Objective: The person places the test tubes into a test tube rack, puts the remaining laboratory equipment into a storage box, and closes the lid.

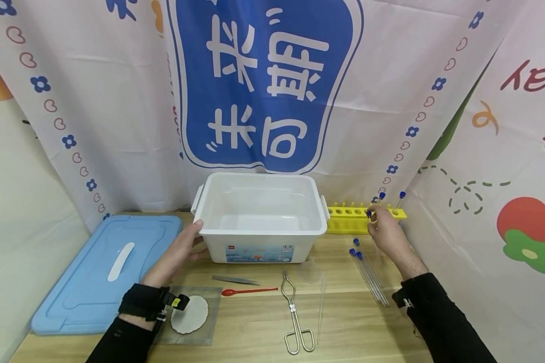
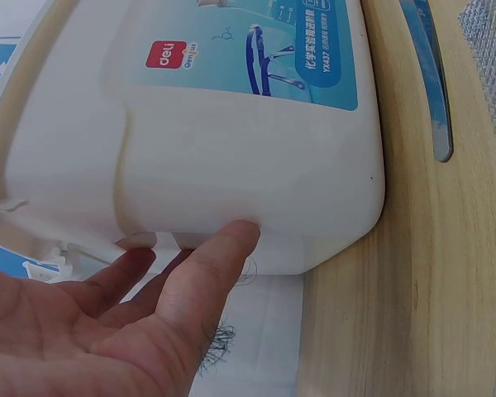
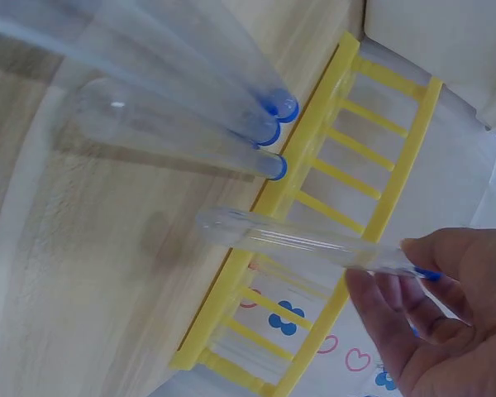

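My right hand [image 1: 387, 233] pinches a clear tube [image 3: 306, 246] near its blue cap [image 3: 430, 274], by the yellow rack [image 1: 345, 226]. Likely gripped there to leave the rounded end free. My left hand [image 1: 179, 252], digits loosely spread, touches the white bin [image 1: 259, 241], probably steadying it. Three spare tubes [image 1: 370, 278] lie on the tabletop [image 1: 254, 322].

The place looked like a small lab corner. A yellow test-tube rack [image 1: 347, 226] stood at centre right, metal tongs [image 1: 292, 307] lay at lower centre, and printed cloth [image 1: 254, 96] hung above.
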`<state>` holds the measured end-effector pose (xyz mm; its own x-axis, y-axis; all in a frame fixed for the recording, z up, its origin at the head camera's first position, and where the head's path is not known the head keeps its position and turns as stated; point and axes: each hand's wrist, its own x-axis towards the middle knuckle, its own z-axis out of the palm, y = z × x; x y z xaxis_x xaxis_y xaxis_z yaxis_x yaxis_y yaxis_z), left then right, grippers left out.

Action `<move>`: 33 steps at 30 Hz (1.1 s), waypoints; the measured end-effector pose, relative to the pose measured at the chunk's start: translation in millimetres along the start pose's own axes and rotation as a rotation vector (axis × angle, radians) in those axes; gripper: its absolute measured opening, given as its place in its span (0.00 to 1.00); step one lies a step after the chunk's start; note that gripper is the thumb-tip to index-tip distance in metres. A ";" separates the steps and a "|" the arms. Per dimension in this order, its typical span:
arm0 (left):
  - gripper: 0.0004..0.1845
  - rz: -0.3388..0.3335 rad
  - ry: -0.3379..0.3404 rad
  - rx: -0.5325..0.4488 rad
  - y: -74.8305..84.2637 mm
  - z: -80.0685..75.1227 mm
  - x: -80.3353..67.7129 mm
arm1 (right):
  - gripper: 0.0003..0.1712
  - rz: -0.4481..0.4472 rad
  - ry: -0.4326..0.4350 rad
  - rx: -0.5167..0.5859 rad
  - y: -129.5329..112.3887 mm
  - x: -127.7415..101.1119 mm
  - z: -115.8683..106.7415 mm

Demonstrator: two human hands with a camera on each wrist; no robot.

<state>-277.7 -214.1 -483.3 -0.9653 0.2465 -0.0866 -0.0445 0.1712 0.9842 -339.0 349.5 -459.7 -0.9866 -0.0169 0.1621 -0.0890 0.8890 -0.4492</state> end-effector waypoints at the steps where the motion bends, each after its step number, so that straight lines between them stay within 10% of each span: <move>1: 0.47 0.001 0.000 -0.003 0.0 0.0 0.1 | 0.28 -0.006 0.023 0.011 -0.7 0.4 -0.1; 33: 0.47 -0.012 -0.001 -0.022 -0.9 0.0 2.5 | 0.24 -0.154 0.446 0.217 -34.9 10.6 -8.6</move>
<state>-280.1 -213.7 -484.3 -0.9643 0.2459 -0.0983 -0.0616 0.1527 0.9863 -345.2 322.3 -434.7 -0.8101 0.0980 0.5781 -0.3019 0.7755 -0.5545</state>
